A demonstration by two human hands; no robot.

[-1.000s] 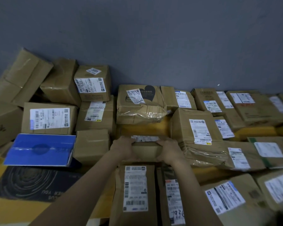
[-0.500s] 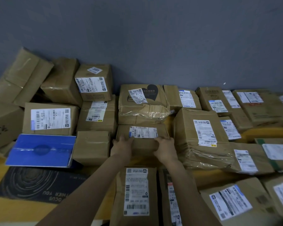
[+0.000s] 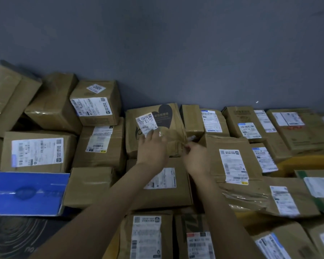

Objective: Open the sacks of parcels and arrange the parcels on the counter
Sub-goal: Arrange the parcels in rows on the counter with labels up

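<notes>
Left hand (image 3: 152, 148) lies flat-fingered on the heart-printed box (image 3: 163, 116); right hand (image 3: 195, 157) pinches its crumpled, taped right corner. The box sits against the wall (image 3: 157, 53), behind a labelled carton (image 3: 157, 199). The dented cardboard looks soft and probably light, so grip both side faces.

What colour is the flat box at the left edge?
The flat box is blue; head view.
</notes>
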